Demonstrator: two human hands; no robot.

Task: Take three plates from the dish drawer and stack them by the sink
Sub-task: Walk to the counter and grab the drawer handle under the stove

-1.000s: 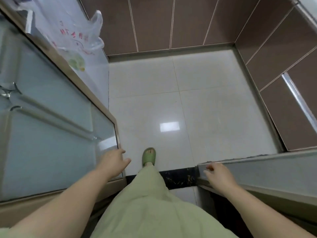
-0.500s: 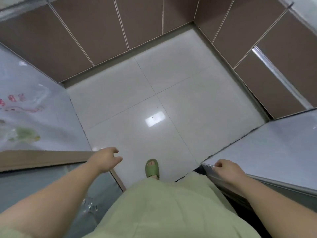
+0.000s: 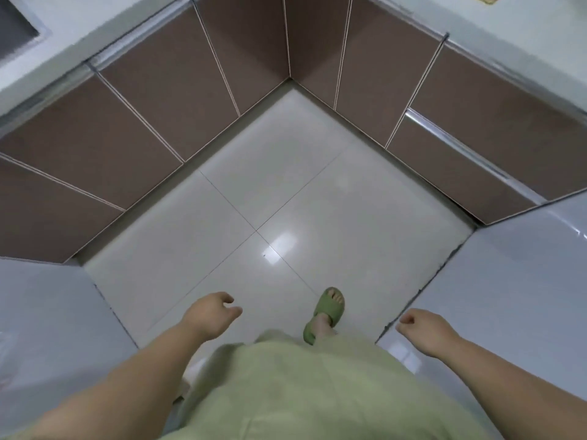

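Item, as I read it: left hand (image 3: 211, 315) loosely curled, empty, over the floor (image 3: 286, 192). Right hand (image 3: 424, 328) half-closed, empty, above a pale surface's (image 3: 514, 296) edge. Brown cabinet fronts (image 3: 158, 106) shut; I see no plates. Green slipper (image 3: 324, 314) on floor.

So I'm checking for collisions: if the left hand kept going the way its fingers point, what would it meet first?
Nothing close: the left hand is empty, with only floor ahead, then probably the brown cabinets; depth is unclear.

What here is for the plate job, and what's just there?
For the job: left hand and right hand, both empty; brown drawer fronts; sink corner. No plates visible.
Just there: green slipper; tiled floor.
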